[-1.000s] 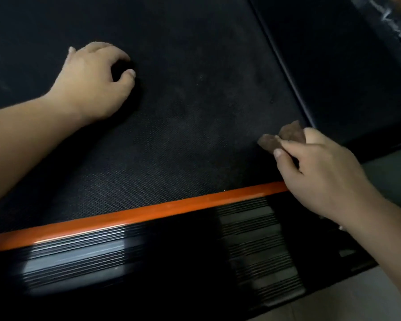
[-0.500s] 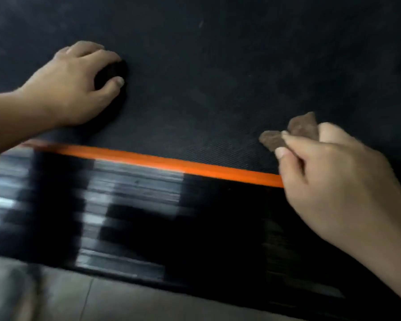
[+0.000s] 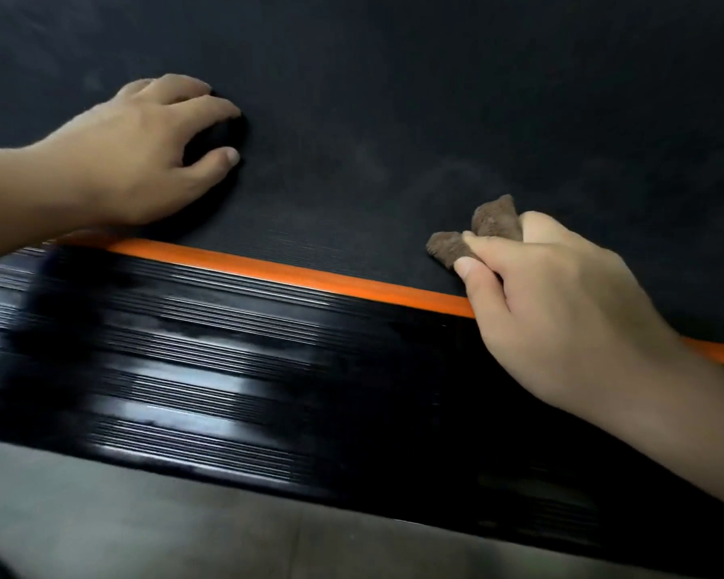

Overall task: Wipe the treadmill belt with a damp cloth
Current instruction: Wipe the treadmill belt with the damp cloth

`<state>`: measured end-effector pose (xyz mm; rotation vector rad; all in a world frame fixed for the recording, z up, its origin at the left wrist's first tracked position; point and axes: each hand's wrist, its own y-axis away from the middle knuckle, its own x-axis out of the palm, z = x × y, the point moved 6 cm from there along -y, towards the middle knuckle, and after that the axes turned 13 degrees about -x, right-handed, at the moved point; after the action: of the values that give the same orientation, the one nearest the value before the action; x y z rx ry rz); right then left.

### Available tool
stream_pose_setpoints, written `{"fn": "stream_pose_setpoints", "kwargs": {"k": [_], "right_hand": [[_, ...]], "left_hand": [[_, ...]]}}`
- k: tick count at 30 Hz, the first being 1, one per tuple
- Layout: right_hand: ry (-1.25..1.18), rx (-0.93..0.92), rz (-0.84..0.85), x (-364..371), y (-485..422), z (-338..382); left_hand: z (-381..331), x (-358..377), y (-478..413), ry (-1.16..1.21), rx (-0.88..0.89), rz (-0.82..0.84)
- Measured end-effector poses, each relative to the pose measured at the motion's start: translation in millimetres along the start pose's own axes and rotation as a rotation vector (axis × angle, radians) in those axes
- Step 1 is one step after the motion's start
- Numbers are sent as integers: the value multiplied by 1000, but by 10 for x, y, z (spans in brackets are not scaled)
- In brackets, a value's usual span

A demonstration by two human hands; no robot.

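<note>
The small brown napped cloth is bunched up at the near edge of the black textured treadmill belt, with two crumpled lobes poking out in front of the fingers and the lower lobe at or just above the surface; the right hand pinches it tight between thumb and curled fingers, its wrist crossing the orange edge strip.

So little fabric meets the belt that a stroke may clean only a narrow stripe and leave the faint pale hazy smears in the middle; I judge that the likeliest failure, caused by the wadded grip rather than a flat pad. A cloth this bunched could also snag on the belt's ribbed texture and drag out of the pinch. If it is too wet, water may run under the orange strip.

The left hand is planted well apart on the belt, fingers arched with the tips down; whether the dark hollow beneath it is shadow or something held I cannot tell. Leaning on it could slide the belt mid-stroke.

Nearer lie the glossy black ribbed side rail, blurred, and the grey floor.
</note>
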<state>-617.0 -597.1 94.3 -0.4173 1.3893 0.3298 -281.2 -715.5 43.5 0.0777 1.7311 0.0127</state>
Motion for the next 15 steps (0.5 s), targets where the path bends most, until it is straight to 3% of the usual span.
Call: {"fn": "stream_pose_setpoints", "kwargs": {"k": [9, 15], "right_hand": [[-68, -51, 7, 341, -930, 1422], [-133, -99, 18, 540, -1602, 2439]], "left_hand": [[1631, -309, 152, 7, 47, 34], [3043, -526, 6, 67, -98, 4]]}}
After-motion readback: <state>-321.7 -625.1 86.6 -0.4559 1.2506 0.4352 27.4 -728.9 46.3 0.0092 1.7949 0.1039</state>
